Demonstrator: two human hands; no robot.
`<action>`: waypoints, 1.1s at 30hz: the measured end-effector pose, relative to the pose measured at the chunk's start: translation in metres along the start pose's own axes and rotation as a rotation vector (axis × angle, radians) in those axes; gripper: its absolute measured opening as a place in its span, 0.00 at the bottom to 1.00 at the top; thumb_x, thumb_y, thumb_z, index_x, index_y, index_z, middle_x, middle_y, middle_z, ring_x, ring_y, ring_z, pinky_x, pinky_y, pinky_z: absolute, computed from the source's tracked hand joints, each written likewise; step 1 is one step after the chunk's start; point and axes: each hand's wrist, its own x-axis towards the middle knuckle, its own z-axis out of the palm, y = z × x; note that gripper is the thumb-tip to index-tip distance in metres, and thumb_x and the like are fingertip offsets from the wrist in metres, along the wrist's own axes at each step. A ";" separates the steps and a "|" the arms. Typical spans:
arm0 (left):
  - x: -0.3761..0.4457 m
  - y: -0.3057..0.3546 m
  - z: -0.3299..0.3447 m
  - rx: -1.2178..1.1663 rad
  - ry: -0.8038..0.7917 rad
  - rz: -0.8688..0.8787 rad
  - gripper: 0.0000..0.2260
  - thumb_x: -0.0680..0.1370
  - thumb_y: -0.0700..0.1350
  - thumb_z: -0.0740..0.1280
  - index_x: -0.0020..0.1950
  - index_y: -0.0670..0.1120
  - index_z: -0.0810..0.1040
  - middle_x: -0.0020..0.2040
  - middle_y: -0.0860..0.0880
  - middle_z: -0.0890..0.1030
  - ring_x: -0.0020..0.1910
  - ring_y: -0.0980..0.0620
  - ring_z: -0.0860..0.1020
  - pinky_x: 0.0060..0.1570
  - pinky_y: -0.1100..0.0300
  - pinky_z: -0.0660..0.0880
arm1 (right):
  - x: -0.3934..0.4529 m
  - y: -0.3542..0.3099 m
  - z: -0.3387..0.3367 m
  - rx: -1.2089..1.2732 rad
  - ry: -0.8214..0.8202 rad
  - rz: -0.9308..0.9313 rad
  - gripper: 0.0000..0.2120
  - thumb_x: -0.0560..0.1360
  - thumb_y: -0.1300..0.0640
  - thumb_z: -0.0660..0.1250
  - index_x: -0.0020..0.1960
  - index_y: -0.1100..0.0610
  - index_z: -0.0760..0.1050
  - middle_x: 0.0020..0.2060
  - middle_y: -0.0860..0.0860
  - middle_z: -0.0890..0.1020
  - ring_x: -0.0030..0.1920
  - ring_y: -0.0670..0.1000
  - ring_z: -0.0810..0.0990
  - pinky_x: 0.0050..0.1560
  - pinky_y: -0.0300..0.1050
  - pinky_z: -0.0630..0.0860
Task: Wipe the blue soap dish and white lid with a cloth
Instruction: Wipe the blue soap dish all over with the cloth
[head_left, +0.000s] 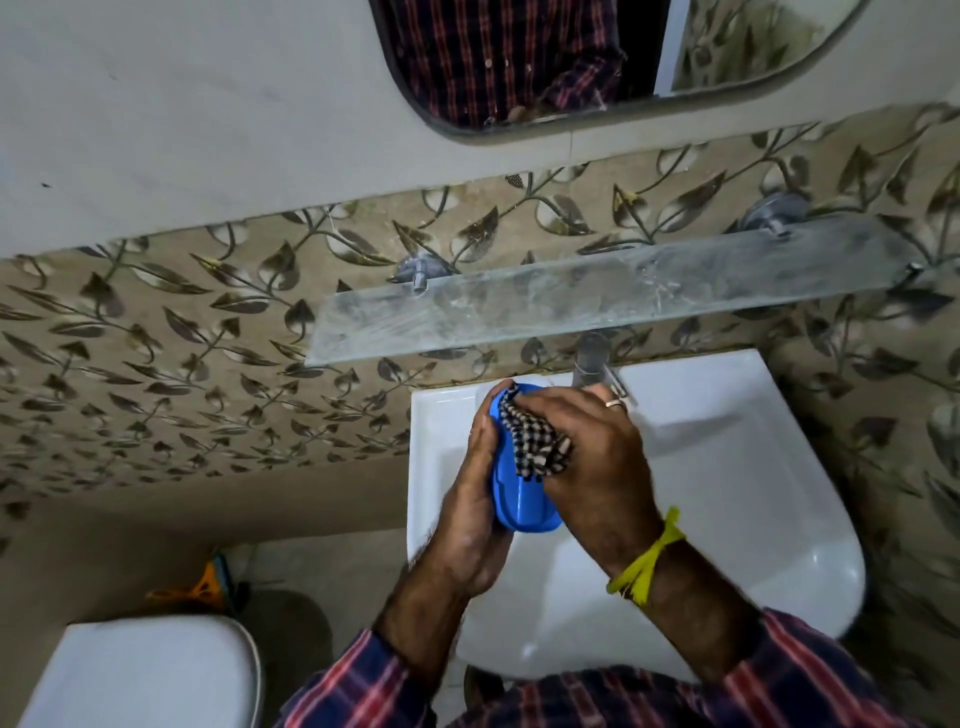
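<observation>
Blue soap dish (521, 499) gripped by left hand (470, 514); right hand (597, 457) presses checked cloth (537, 441).

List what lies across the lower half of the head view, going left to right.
Toilet lid → orange thing on the floor → left hand → blue soap dish → right hand with the checked cloth → yellow wrist thread → white sink's right rim.
</observation>
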 end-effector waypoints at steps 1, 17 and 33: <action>-0.002 -0.001 0.000 -0.013 0.014 -0.011 0.22 0.84 0.55 0.54 0.76 0.52 0.68 0.72 0.47 0.76 0.69 0.49 0.76 0.58 0.58 0.78 | 0.000 0.000 -0.001 -0.022 -0.020 -0.010 0.21 0.65 0.70 0.66 0.56 0.60 0.82 0.51 0.53 0.83 0.51 0.55 0.78 0.54 0.49 0.76; -0.005 -0.010 -0.002 -0.129 0.092 -0.095 0.24 0.82 0.58 0.55 0.75 0.50 0.71 0.67 0.44 0.80 0.62 0.47 0.81 0.54 0.53 0.81 | 0.004 -0.003 -0.004 -0.263 -0.196 -0.135 0.21 0.65 0.66 0.64 0.57 0.58 0.81 0.55 0.54 0.80 0.50 0.56 0.74 0.52 0.49 0.74; -0.005 -0.012 -0.019 -0.053 0.104 -0.154 0.28 0.82 0.63 0.51 0.68 0.45 0.77 0.56 0.44 0.86 0.53 0.49 0.85 0.46 0.56 0.82 | -0.022 -0.008 0.002 -0.254 -0.179 -0.235 0.16 0.72 0.60 0.62 0.55 0.60 0.82 0.54 0.54 0.83 0.53 0.56 0.78 0.57 0.49 0.76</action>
